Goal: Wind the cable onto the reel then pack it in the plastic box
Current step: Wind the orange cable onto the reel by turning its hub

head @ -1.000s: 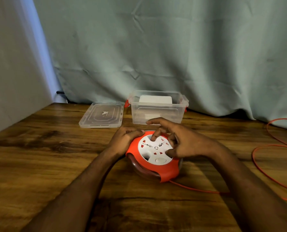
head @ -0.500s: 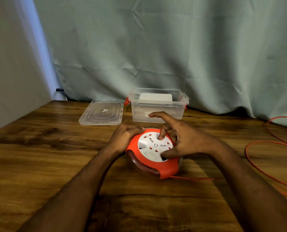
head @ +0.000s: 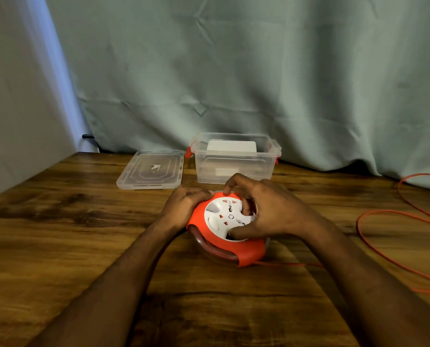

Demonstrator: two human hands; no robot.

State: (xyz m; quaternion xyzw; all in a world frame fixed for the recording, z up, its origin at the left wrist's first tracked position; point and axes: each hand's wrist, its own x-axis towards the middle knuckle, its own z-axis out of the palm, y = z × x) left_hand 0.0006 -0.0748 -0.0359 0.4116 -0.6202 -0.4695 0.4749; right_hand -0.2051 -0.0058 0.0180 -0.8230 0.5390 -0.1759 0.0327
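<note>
A round orange reel (head: 210, 236) with a white socket face (head: 224, 216) rests tilted on the wooden table (head: 66, 229). My left hand (head: 184, 204) grips its left rim. My right hand (head: 264, 211) lies over the white face, fingers pressed into its recesses. Loose orange cable (head: 374, 249) leaves the reel's lower right and loops across the table to the right. A clear plastic box (head: 234, 169) with orange latches stands open just behind the reel.
The box's clear lid (head: 151, 170) lies flat to the left of the box. A grey-green curtain (head: 234, 71) hangs behind the table. A pale wall (head: 13, 96) borders the table's left side.
The white face has turned under my right hand, and the fingers have shifted round with it. The cable loop on the right has drawn in slightly. My left hand has stayed on the rim.
</note>
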